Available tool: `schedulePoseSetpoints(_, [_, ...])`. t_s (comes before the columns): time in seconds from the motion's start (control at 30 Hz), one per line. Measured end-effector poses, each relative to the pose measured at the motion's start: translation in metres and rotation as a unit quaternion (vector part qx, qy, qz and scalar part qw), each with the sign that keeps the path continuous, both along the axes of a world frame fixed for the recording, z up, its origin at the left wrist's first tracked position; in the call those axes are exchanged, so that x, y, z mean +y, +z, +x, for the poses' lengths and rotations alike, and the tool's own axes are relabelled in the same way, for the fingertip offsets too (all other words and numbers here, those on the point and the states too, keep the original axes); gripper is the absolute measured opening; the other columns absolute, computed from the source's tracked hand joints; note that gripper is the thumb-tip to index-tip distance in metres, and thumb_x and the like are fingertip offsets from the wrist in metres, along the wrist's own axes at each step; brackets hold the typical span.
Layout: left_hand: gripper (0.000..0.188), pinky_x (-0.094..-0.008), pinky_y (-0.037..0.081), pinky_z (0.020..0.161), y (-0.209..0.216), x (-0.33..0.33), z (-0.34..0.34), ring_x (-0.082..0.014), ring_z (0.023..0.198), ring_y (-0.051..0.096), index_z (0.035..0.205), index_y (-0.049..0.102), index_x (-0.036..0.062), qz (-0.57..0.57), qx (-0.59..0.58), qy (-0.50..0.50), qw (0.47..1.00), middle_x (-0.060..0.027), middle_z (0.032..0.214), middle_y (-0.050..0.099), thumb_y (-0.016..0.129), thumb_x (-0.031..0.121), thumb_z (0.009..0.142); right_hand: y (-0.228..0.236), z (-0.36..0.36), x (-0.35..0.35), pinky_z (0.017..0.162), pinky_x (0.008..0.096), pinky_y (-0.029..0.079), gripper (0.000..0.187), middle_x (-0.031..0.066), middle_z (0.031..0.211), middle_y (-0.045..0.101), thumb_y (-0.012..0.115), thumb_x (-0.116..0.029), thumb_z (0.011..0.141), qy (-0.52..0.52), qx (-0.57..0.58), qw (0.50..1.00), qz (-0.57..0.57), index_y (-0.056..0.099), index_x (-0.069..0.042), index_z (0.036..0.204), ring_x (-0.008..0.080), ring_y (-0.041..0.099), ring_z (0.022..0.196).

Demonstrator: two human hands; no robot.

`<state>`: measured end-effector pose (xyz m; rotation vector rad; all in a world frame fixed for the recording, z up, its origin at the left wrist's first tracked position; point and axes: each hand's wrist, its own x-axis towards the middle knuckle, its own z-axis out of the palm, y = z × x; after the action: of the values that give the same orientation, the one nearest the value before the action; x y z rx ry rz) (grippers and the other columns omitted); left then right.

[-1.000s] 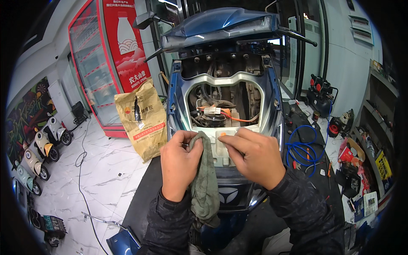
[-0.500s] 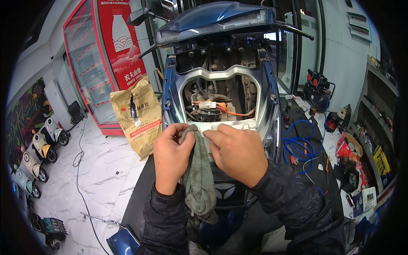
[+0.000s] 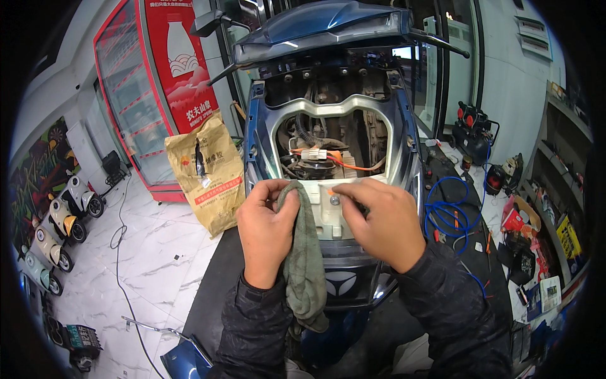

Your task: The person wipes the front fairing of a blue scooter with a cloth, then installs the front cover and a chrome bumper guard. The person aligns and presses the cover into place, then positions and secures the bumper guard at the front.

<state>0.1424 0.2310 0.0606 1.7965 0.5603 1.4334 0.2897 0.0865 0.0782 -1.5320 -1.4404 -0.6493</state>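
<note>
My left hand (image 3: 268, 230) is closed, with a worn grey-green cloth (image 3: 305, 268) pinched between thumb and fingers and hanging down below it. To the right, my right hand (image 3: 386, 222) has its thumb and forefinger curled together in a pinch; what they hold, if anything, is too small to make out. Just beneath those fingertips a round metal bolt head (image 3: 334, 199) shows on the pale plastic panel (image 3: 328, 228). Both hands are over the front of a blue scooter (image 3: 325, 25). Above them, its body opening exposes a white connector (image 3: 313, 154) and an orange cable (image 3: 360, 168).
A tan paper sack (image 3: 208, 183) leans at the scooter's left, before a red display fridge (image 3: 180, 76). Coiled blue hose (image 3: 451, 208) and tools lie on the dark mat at right. A compressor (image 3: 472, 132) stands behind. Small scooters (image 3: 66, 211) line the far left.
My right hand has moved right, away from the cloth and my left hand, uncovering the bolt head and pale panel. The left hand still grips the cloth. The view has shifted slightly.
</note>
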Motion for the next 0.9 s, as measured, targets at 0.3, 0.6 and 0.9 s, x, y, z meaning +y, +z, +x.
schedulePoseSetpoints(0.3, [0.022, -0.0272, 0.050, 0.067, 0.000, 0.000, 0.006, -0.0065, 0.072, 0.059, 0.112, 0.078, -0.0058, 0.002, -0.021, -0.030, 0.999, -0.0058, 0.090, 0.079, 0.080, 0.010, 0.098, -0.006, -0.013, 0.009, 0.057, 0.0422, 0.054, 0.017, 0.0050, 0.079, 0.069, 0.077, -0.011, 0.093, -0.010, -0.062, 0.998, -0.016, 0.084, -0.012, 0.109, 0.0309, 0.071, 0.067])
schedulePoseSetpoints(0.6, [0.021, -0.0318, 0.055, 0.078, 0.007, -0.008, -0.006, -0.0181, 0.084, 0.070, 0.115, 0.080, -0.0032, 0.122, 0.085, -0.004, 0.989, -0.0097, 0.097, 0.075, 0.081, 0.008, 0.097, 0.008, -0.013, -0.002, 0.063, 0.0439, 0.059, 0.019, 0.0059, 0.086, 0.075, 0.076, -0.017, 0.093, -0.044, -0.089, 0.991, -0.084, 0.083, -0.011, 0.109, 0.0312, 0.075, 0.073])
schedulePoseSetpoints(0.9, [0.021, -0.0339, 0.055, 0.083, -0.001, -0.011, -0.002, -0.0246, 0.089, 0.072, 0.114, 0.081, -0.0027, 0.193, 0.057, 0.002, 0.979, -0.0134, 0.097, 0.074, 0.080, 0.006, 0.095, 0.012, -0.012, -0.002, 0.065, 0.0469, 0.057, 0.018, 0.0087, 0.083, 0.073, 0.076, -0.012, 0.093, -0.037, -0.084, 0.993, -0.077, 0.085, -0.011, 0.108, 0.0349, 0.073, 0.075])
